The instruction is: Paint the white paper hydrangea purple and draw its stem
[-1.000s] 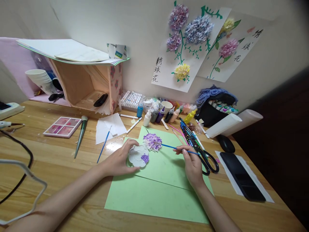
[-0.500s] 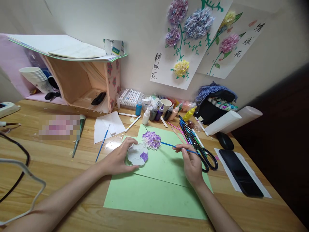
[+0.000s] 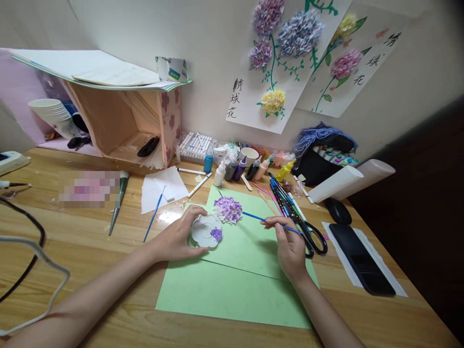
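My left hand [image 3: 179,237] grips the rim of a white flower-shaped paint palette [image 3: 201,232], thumb at the near side and fingers at the far side. A dab of purple paint [image 3: 216,235] lies in the palette's right part. Between the fingers of my right hand [image 3: 290,244] is a thin blue paintbrush [image 3: 255,217], its tip at the right edge of a ruffled flower [image 3: 228,210]. Purple covers much of that flower, while its lower edge shows white. Flower and palette are over light green paper sheets [image 3: 232,295].
Black-handled scissors [image 3: 316,239] and several pens [image 3: 284,200] lie right of my right hand. Paint bottles [image 3: 239,170] and a marker box [image 3: 195,146] line the wall. Another blue brush [image 3: 155,212] rests on white paper at left. A phone [image 3: 362,258] lies far right.
My right hand and the paintbrush have shifted very slightly to the right, the tip still by the flower's right edge. My left hand and the palette stay in place.
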`<state>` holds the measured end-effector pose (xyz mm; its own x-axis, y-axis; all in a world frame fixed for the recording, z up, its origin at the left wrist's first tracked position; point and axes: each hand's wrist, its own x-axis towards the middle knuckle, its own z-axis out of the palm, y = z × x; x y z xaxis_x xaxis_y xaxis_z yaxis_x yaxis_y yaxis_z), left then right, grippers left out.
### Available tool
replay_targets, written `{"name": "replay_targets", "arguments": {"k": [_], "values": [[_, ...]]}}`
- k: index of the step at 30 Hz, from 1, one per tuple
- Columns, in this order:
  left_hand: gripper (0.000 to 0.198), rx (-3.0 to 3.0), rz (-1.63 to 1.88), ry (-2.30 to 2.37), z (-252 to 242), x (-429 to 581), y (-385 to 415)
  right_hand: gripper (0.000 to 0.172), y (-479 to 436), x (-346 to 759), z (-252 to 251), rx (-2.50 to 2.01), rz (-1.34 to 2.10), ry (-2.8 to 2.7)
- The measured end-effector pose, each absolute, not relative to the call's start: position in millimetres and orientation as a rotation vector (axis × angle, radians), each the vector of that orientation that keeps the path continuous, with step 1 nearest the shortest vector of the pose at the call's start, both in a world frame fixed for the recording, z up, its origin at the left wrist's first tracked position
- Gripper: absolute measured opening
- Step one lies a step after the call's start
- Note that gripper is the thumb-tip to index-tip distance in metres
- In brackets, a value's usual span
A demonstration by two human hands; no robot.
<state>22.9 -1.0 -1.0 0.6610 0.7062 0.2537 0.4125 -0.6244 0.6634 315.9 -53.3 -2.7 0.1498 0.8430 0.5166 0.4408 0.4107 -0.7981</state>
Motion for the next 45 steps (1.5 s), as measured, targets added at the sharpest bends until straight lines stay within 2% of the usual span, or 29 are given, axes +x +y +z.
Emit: {"name": "replay_targets", "arguments": {"k": [14, 23, 30, 33, 39, 45], "values": [[0.068, 2.304, 0.671, 0.863, -2, 23, 0, 0.02, -54, 316, -2, -1.243, 0.399, -1.5], [0.067, 2.318, 0.719, 0.863, -1, 24, 0, 0.022, -67, 302, 6, -0.99, 0.383, -1.228], [0.067, 2.298, 0.775, 0.826, -1, 26, 0, 0.023, -80, 282, 9, -0.924, 0.537, -1.753], [0.068, 2.303, 0.781, 0.819, -2, 25, 1, 0.025, -80, 282, 9, -0.919, 0.532, -1.81], [0.068, 2.299, 0.723, 0.833, 0, 23, -1, 0.024, -82, 287, 5, -0.921, 0.416, -1.6], [0.07, 2.301, 0.717, 0.838, 2, 24, -1, 0.027, -78, 287, 4, -0.975, 0.499, -1.397]]}}
